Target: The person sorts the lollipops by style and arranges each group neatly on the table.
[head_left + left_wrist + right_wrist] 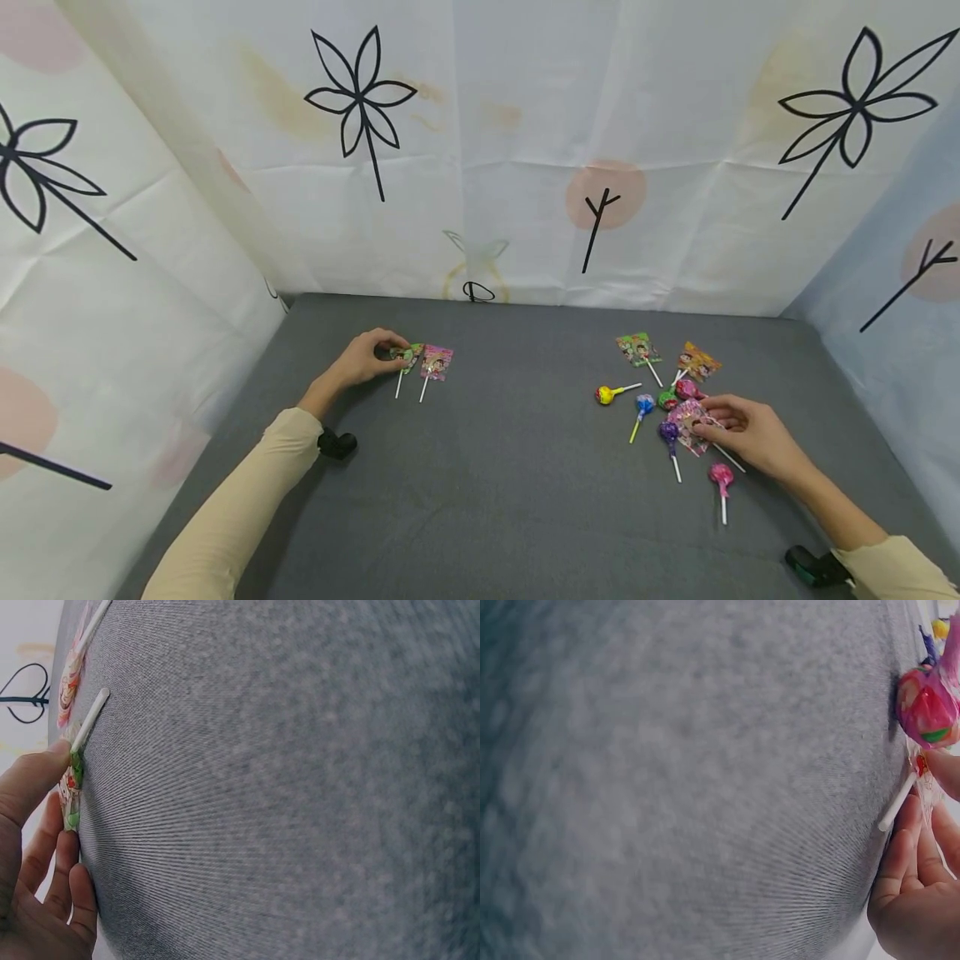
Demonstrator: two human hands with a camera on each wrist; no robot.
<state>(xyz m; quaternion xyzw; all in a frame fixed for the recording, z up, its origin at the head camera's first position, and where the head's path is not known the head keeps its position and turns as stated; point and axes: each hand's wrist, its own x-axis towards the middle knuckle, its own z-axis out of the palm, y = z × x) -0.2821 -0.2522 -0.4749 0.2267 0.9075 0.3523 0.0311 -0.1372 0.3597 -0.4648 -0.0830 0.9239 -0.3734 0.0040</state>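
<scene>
At the left of the table, my left hand (369, 357) pinches the edges of a flat green-wrapped lollipop (406, 357) between thumb and fingers. Its white stick points toward me; the left wrist view shows the green wrapper (76, 769) under the thumb. Just right of it lies a flat pink-wrapped lollipop (437, 363). Over on the right, my right hand (757, 433) holds another flat pink-wrapped lollipop (690, 423) by its side, thumb on the wrapper. A purple ball lollipop (668, 432) lies against that wrapper, and a pink ball lollipop (722, 475) is nearer me.
Around the right hand lie a yellow lollipop (604, 395), a blue one (644, 405), a green one (667, 400), a red-pink one (686, 388), and flat green (637, 347) and orange (699, 361) packets. A grey cloth covers the table (495, 467); printed curtains (510, 125) stand behind it.
</scene>
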